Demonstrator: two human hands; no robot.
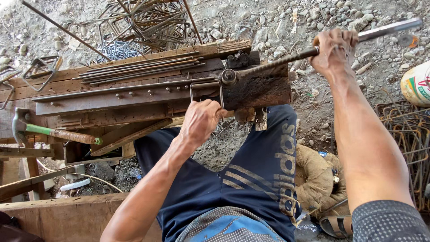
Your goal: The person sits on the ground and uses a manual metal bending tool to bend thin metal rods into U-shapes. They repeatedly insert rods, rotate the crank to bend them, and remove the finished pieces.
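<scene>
My left hand (200, 120) grips a thin steel rod bent into a rectangular loop (205, 84), held against the pegs of a rusty bending jig (251, 87) on a wooden bench. My right hand (333, 50) is closed around a long steel lever bar (295, 54) that runs from the jig's pivot pin (228, 76) up to the right. A straight part of the rod (121, 89) lies along the bench to the left.
Several straight rods (139, 68) rest on the bench top. A hammer with a green handle (53, 133) lies at the left. Bent stirrups are piled at the top (143, 22) and right (407, 130). Gravel ground, a sack (318, 175), my sandal (336, 226).
</scene>
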